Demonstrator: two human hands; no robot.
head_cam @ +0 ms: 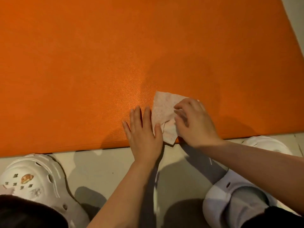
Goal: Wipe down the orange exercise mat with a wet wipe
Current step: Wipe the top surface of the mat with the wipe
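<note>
The wet wipe (164, 112) lies crumpled at the orange exercise mat (115, 55)'s near edge, left hand (143, 134) flat beside it, right hand (195, 122) pinching it; bunching could leave streaks unwiped.

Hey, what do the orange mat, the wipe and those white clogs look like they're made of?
Mat: probably foam or rubber, matte with a fine pebbled grain that glints under the light. Wipe: thin nonwoven sheet, limp and creased, faintly embossed; whether it is damp cannot be told. Clogs: likely moulded foam plastic, smooth, with punched vent holes and small charms.
</note>
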